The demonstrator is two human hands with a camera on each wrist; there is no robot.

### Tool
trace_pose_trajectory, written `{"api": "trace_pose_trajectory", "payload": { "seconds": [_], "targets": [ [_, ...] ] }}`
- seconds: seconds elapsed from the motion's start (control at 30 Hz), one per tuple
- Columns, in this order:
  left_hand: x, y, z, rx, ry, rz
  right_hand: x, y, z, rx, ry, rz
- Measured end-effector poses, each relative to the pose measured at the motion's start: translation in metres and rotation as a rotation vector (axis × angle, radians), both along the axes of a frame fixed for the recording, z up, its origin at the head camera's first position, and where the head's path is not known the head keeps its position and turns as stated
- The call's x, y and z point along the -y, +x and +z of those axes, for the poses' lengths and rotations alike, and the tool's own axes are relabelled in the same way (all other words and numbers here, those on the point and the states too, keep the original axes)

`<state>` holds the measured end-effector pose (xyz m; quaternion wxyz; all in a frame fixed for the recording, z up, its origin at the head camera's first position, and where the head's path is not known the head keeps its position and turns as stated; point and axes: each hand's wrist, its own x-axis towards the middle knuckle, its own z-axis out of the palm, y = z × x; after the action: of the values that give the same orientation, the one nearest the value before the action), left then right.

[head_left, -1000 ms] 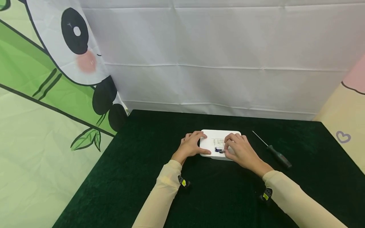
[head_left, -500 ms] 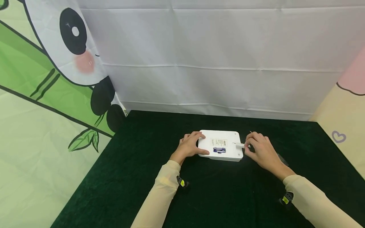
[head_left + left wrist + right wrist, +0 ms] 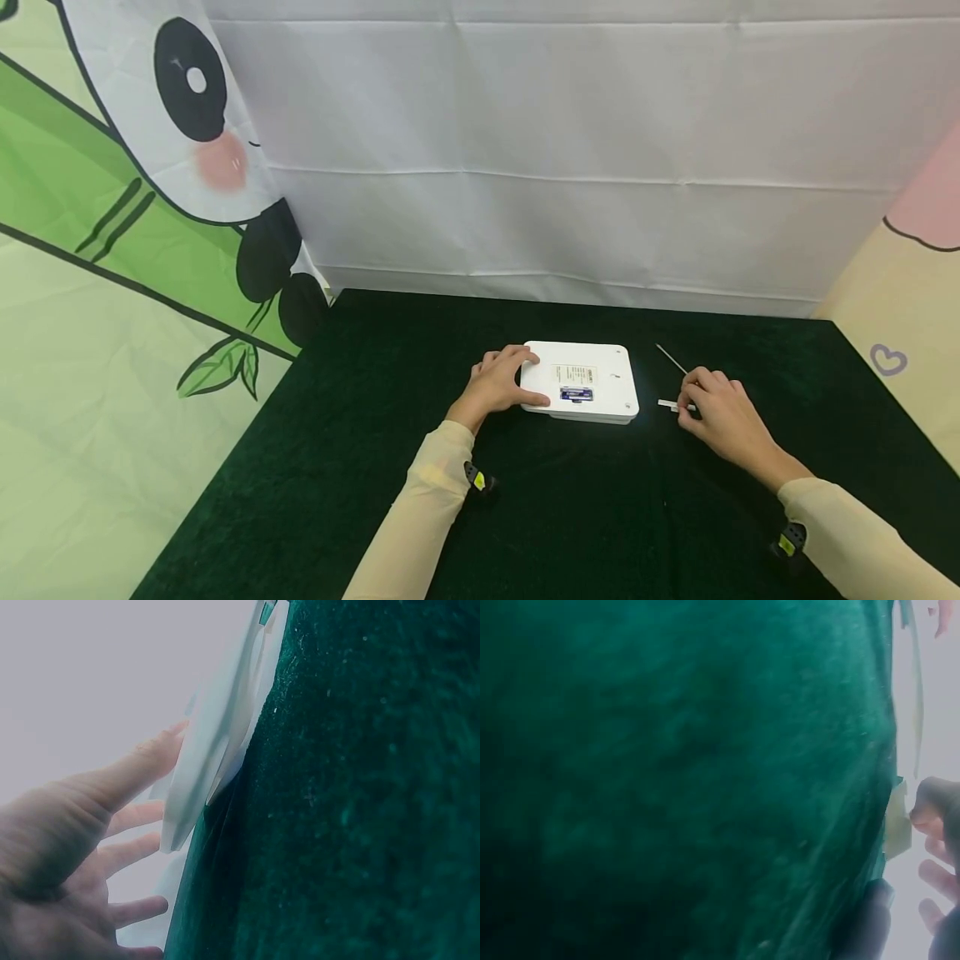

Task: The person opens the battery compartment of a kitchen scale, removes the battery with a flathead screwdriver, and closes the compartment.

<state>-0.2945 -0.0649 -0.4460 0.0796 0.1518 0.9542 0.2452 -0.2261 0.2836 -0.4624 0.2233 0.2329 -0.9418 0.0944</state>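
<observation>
A flat white device (image 3: 607,379) with rounded corners lies on the dark green cloth, with a printed label and a battery compartment (image 3: 577,393) on its upturned face. Blue batteries show in the uncovered compartment. My left hand (image 3: 497,385) rests at the device's left end, thumb and index fingertip on its face; the left wrist view shows the fingers (image 3: 131,859) fairly straight and spread. Right of the device, my right hand (image 3: 722,417) pinches the end of a small white battery cover (image 3: 666,403) at the cloth. In the right wrist view the cover (image 3: 898,829) stands beside the thumb.
A screwdriver lies behind my right hand; its metal shaft (image 3: 670,357) shows, its handle is hidden. The green cloth (image 3: 420,333) spreads across the table to a white fabric backdrop (image 3: 525,167). A printed cartoon curtain (image 3: 112,350) hangs on the left.
My right hand has drawn the battery cover off the device and moved it right, down to the cloth. The batteries are now in full view. The left hand has stayed in place.
</observation>
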Motion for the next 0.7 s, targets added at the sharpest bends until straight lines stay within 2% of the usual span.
{"api": "trace_pose_trajectory", "payload": {
  "seconds": [0.2,0.4,0.57,0.7],
  "targets": [
    [0.000,-0.001,-0.001,-0.001,0.004,0.001,-0.006,0.004,-0.007,0.037,0.031,0.012],
    [0.000,-0.001,-0.001,0.000,0.008,0.002,-0.010,0.007,-0.004,0.104,0.027,-0.019],
    [-0.001,-0.001,-0.001,0.002,0.013,0.002,-0.017,0.008,0.006,0.102,-0.030,-0.142],
    [-0.001,-0.001,0.000,0.003,0.016,0.002,-0.025,0.009,0.012,0.214,-0.073,-0.276]
  ]
}}
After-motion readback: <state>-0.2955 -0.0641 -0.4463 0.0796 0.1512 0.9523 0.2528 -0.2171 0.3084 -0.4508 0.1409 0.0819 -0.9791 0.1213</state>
